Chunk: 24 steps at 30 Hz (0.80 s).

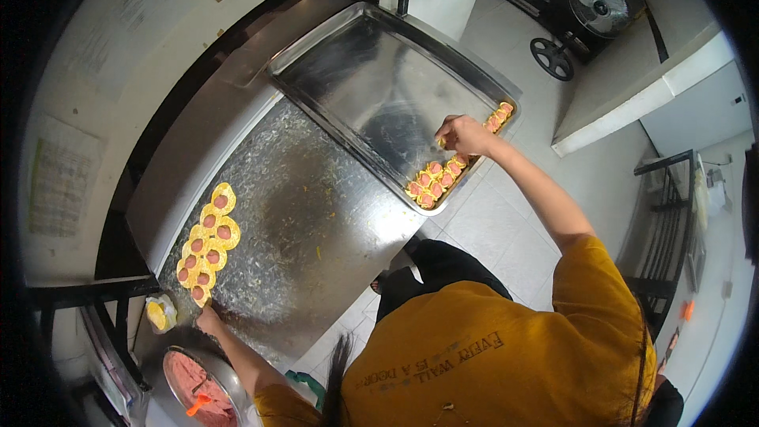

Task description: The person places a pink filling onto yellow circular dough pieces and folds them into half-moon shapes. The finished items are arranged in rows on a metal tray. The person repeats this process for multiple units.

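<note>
Head view: metal tray [356, 71] holds pink-topped yellow dumplings [425, 180] in its near corner and along its right edge. Over that side, right hand [468, 136] pinches a small yellow piece [441, 142], mostly hidden. Left hand [210, 321] is at the nearest of the meat-dotted wrappers [224, 232] on the metal table [292, 213]; its finger closure cannot be told. Metal bowl [230, 377] contains pink filling [186, 375] and an orange utensil [198, 405]. White wrapping [168, 301] holds yellow rounds [156, 315].

A round grey fan [601, 6] sits near a black, spoked, wheel-like disc [553, 58] and pale tiled floor [494, 225]. A black slatted metal rack [670, 205] stands at right; a white paper sheet [63, 178] hangs at left.
</note>
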Motion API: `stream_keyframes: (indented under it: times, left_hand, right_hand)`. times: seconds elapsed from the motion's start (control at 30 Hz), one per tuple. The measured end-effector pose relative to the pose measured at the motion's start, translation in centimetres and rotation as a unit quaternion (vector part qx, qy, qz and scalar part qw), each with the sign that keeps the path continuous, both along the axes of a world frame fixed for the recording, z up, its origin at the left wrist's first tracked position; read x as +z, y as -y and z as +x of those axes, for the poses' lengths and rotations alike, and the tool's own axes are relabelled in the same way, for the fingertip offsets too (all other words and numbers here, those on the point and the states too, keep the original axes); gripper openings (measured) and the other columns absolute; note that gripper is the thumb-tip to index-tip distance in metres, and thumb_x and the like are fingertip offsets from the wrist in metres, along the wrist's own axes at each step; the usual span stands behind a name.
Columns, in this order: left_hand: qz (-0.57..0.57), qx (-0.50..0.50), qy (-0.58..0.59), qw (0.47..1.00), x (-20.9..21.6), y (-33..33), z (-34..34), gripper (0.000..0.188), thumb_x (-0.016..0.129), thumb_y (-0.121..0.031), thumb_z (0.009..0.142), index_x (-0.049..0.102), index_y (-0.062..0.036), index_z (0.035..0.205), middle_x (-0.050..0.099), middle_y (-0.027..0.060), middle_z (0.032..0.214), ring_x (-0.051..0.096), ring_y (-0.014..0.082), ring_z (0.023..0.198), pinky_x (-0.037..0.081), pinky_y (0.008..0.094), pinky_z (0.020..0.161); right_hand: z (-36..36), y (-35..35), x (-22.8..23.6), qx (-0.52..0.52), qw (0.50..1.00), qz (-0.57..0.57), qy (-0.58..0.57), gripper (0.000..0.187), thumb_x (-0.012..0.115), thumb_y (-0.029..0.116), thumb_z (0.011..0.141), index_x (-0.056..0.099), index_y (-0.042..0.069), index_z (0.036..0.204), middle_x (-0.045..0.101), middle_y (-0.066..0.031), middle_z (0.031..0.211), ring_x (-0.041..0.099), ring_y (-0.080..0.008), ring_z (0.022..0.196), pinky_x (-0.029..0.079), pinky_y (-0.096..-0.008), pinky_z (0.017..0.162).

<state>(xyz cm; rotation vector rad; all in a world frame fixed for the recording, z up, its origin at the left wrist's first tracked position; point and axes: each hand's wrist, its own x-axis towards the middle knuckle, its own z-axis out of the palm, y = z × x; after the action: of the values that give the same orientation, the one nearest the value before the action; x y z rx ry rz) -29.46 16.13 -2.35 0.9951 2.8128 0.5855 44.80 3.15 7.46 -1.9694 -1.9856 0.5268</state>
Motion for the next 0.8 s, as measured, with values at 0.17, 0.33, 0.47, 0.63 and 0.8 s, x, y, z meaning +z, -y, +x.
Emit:
stream_keyframes:
  times: [0.17, 0.33, 0.47, 0.63, 0.8]
  left_hand:
    - [-0.004, -0.066, -0.032, 0.997, -1.4, 4.2, 2.1, 0.038, 0.06, -0.034, 0.07, 0.067, -0.0001, 0.086, 0.065, 0.0207, 0.083, 0.062, 0.0368, 0.08, 0.048, 0.0445, 0.074]
    - [0.027, -0.062, -0.032, 0.997, -0.9, 8.6, 4.3, 0.03, 0.057, -0.027, 0.07, 0.066, -0.0006, 0.082, 0.065, 0.02, 0.081, 0.062, 0.0369, 0.079, 0.047, 0.0449, 0.074]
    - [0.019, -0.047, -0.023, 0.998, -0.5, 9.4, 6.4, 0.027, 0.056, -0.025, 0.07, 0.066, -0.0024, 0.081, 0.065, 0.019, 0.08, 0.062, 0.0362, 0.077, 0.047, 0.0453, 0.073]
    - [0.008, -0.043, -0.035, 0.998, -0.4, 9.8, 6.8, 0.025, 0.057, -0.025, 0.07, 0.067, -0.0045, 0.082, 0.065, 0.0175, 0.079, 0.062, 0.0355, 0.075, 0.047, 0.0442, 0.071]
    - [0.03, -0.061, -0.018, 0.997, 0.0, 10.4, 7.5, 0.027, 0.057, -0.026, 0.071, 0.066, -0.0032, 0.083, 0.065, 0.0178, 0.079, 0.062, 0.0354, 0.073, 0.046, 0.0434, 0.07]
  right_hand:
    - [-0.8, -0.9, -3.3, 0.083, 0.993, -0.05, 0.069, 0.026, 0.06, 0.007, 0.067, 0.068, 0.009, 0.091, 0.063, -0.0129, 0.092, 0.059, -0.0306, 0.086, 0.049, -0.0372, 0.078]
    - [-1.6, -0.6, -1.8, 0.118, 0.985, -0.116, 0.039, 0.028, 0.058, 0.008, 0.068, 0.067, 0.008, 0.095, 0.063, -0.0148, 0.098, 0.059, -0.0304, 0.092, 0.048, -0.0361, 0.08]
    - [-0.5, -1.0, -2.1, 0.11, 0.983, -0.143, -0.04, 0.029, 0.057, 0.006, 0.068, 0.067, 0.006, 0.096, 0.064, -0.0152, 0.097, 0.061, -0.0292, 0.091, 0.048, -0.0343, 0.081]
    - [0.9, -2.1, -2.6, 0.116, 0.971, -0.185, -0.1, 0.028, 0.057, 0.0, 0.07, 0.067, 0.005, 0.096, 0.064, -0.0117, 0.098, 0.06, -0.0272, 0.089, 0.046, -0.0326, 0.079]
    - [0.9, -2.6, -3.0, 0.113, 0.963, -0.225, -0.096, 0.028, 0.057, 0.001, 0.071, 0.066, 0.006, 0.097, 0.065, -0.0114, 0.097, 0.06, -0.0269, 0.088, 0.047, -0.0324, 0.078]
